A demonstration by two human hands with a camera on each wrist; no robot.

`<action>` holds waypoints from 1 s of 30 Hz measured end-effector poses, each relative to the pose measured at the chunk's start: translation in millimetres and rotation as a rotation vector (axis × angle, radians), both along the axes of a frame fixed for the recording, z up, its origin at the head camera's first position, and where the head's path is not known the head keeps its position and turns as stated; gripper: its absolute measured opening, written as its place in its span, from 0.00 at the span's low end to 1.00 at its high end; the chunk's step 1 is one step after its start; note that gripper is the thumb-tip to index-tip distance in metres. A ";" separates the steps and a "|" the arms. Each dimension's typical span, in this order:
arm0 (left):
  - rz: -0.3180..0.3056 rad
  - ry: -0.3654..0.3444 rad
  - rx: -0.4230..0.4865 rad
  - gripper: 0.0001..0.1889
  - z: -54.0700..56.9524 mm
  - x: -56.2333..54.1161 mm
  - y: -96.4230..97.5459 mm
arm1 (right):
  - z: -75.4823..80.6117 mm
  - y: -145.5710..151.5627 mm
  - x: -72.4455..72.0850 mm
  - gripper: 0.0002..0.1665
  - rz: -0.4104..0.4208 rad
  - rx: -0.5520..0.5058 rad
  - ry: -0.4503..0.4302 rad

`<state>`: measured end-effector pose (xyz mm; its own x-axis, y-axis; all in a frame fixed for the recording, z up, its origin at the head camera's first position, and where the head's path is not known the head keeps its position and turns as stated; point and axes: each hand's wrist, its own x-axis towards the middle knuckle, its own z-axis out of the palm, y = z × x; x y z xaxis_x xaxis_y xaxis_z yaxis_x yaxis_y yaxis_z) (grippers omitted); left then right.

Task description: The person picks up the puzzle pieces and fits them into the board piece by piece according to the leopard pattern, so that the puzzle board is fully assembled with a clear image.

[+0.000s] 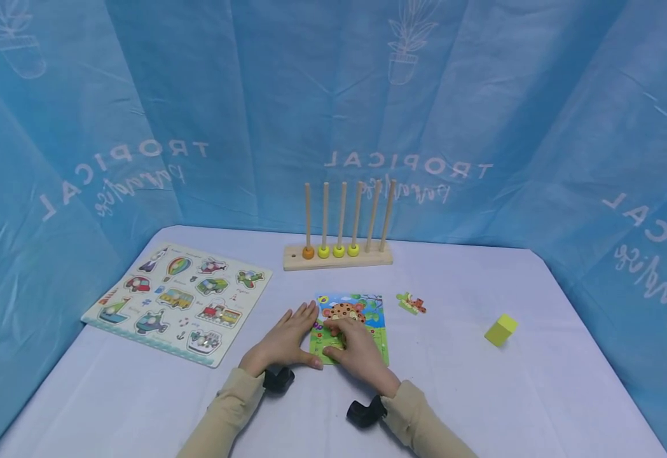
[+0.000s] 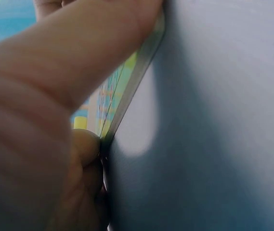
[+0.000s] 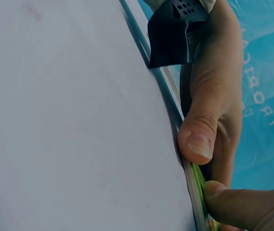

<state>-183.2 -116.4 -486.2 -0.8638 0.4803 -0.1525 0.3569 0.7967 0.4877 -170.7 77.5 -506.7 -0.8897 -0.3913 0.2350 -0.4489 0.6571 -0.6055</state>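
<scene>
A square jigsaw puzzle [image 1: 379,321] with a spotted leopard on green grass lies on the table in front of me. My left hand [image 1: 288,338] rests flat along its left side, fingers extended and thumb at the near left corner; the right wrist view shows that left thumb [image 3: 198,144] at the board's edge. My right hand [image 1: 358,356] is bent over the puzzle's lower middle, with thumb and forefinger apart and their tips down at its surface. Whether they pinch a piece there I cannot tell. A loose puzzle piece [image 1: 411,303], orange and green, lies right of the board.
On the left lies a large vehicle peg board [image 1: 233,334]. A wooden bead stand [image 1: 339,257] with upright rods, one orange bead and several yellow ones stands at the back. A yellow-green block [image 1: 501,330] sits to the right. Blue curtain [image 1: 287,114] hangs behind the table.
</scene>
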 end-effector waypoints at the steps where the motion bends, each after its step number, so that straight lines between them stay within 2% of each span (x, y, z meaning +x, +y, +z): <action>1: 0.001 0.001 0.003 0.60 -0.1 0.3 -0.6 | -0.5 -0.2 -0.2 0.27 0.001 -0.008 0.002; 3: 0.002 -0.001 0.012 0.60 0.0 1.0 -1.5 | 0.1 1.1 -1.2 0.26 0.018 -0.067 -0.030; 5: 0.002 -0.004 0.016 0.61 -0.3 1.5 -2.0 | 2.9 4.9 -4.2 0.24 0.025 -0.160 -0.109; 7: 0.004 -0.002 0.023 0.61 -0.4 2.0 -2.1 | 6.6 12.2 -9.6 0.22 -0.011 -0.260 -0.194; 10: 0.008 0.001 0.007 0.61 -0.7 1.7 -1.5 | 13.8 30.2 -20.3 0.21 -0.157 -0.356 -0.252; 16: 0.001 -0.005 0.011 0.61 1.2 1.2 -1.4 | 14.1 82.7 -41.2 0.25 -0.516 -0.403 -0.140; 19: 0.000 -0.010 0.011 0.61 3.1 1.2 -1.8 | 6.4 103.8 -47.0 0.30 -0.622 -0.386 -0.132; 22: 0.002 -0.008 0.013 0.61 4.9 1.0 -2.4 | 0.4 113.6 -49.8 0.35 -0.629 -0.351 -0.180; 24: 0.002 -0.007 0.017 0.61 5.4 0.9 -2.3 | -1.7 115.8 -50.8 0.38 -0.601 -0.336 -0.206; 30: 0.001 -0.014 0.017 0.61 3.8 0.6 0.1 | -5.1 118.0 -52.6 0.38 -0.572 -0.232 -0.169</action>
<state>-182.6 -116.3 -482.4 -0.8620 0.4822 -0.1562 0.3493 0.7884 0.5065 -223.3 195.4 -511.8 -0.9751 0.2006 0.0944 0.0483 0.6076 -0.7928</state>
